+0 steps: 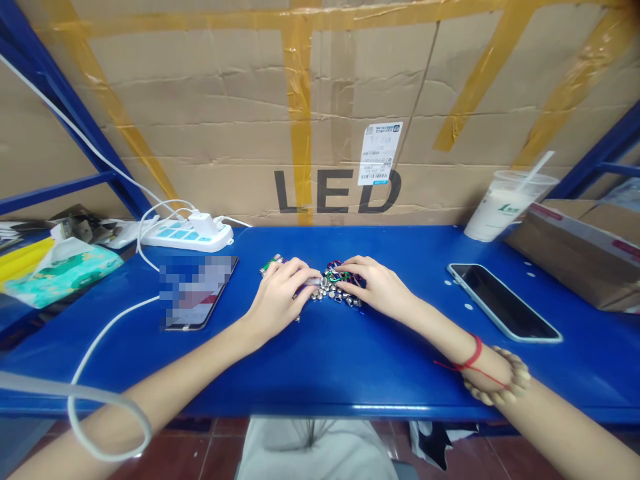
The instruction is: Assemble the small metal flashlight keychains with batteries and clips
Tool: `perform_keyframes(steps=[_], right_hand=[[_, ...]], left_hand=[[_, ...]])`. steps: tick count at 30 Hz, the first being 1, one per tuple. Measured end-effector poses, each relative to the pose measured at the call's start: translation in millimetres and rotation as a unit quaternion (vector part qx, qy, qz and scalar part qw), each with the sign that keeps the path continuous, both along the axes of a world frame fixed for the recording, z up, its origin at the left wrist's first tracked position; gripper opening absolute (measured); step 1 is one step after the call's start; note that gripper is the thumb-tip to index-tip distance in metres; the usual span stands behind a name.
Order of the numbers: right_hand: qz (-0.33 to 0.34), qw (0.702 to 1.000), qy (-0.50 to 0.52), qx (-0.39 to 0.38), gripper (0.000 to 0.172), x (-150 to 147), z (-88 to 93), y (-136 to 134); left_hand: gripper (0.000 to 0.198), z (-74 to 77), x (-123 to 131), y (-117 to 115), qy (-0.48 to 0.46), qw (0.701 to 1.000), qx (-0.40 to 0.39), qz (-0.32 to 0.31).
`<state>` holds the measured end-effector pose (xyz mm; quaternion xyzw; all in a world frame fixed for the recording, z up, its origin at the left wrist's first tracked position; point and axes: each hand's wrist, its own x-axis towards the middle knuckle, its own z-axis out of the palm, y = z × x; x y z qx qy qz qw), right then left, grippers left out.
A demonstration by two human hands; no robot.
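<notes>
Both hands meet over a small pile of shiny metal pieces [332, 293] at the middle of the blue table. My left hand [280, 293] is closed on a small silvery cylinder [314, 281], its end pointing toward the right hand. Thumb and fingers of my right hand [383, 287] are closed around the pile's right side, by green and red metallic pieces [339, 274]; what they grip is too small to make out. Another group of small silver and green pieces [271, 265] lies just behind the left hand, partly hidden by it.
A phone [200, 300] with a white cable lies left, before a white power strip [190, 233]. To the right are another phone [505, 303], a plastic cup with straw [500, 207] and an open carton [580, 253]. A large cardboard box [225, 120] stands behind the blue table [340, 373].
</notes>
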<state>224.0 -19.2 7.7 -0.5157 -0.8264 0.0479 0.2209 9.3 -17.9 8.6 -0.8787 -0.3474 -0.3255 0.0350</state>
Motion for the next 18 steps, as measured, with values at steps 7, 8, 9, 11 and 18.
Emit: perform_keyframes(steps=[7, 8, 9, 11, 18], right_hand=[[-0.025, 0.999, -0.026, 0.011, 0.017, -2.0, 3.0, -0.6], [-0.034, 0.999, -0.023, 0.013, 0.017, -2.2, 4.0, -0.8], [-0.046, 0.999, -0.018, 0.013, 0.018, -2.4, 5.2, -1.1], [-0.078, 0.997, -0.001, 0.010, 0.020, -2.2, 7.6, -1.6], [-0.182, 0.982, 0.004, 0.055, 0.021, 6.3, 12.6, -0.6]], left_hand=[[0.017, 1.0, 2.3, -1.6, -0.044, 0.999, -0.012, 0.015], [0.018, 2.0, 2.6, -2.0, -0.060, 0.997, -0.029, 0.024], [0.019, 3.3, 2.7, -2.4, -0.084, 0.994, -0.055, 0.032], [0.022, 6.1, 2.6, -2.6, -0.151, 0.980, -0.122, 0.042], [0.029, 7.0, -0.6, 4.2, -0.333, 0.899, -0.284, 0.014]])
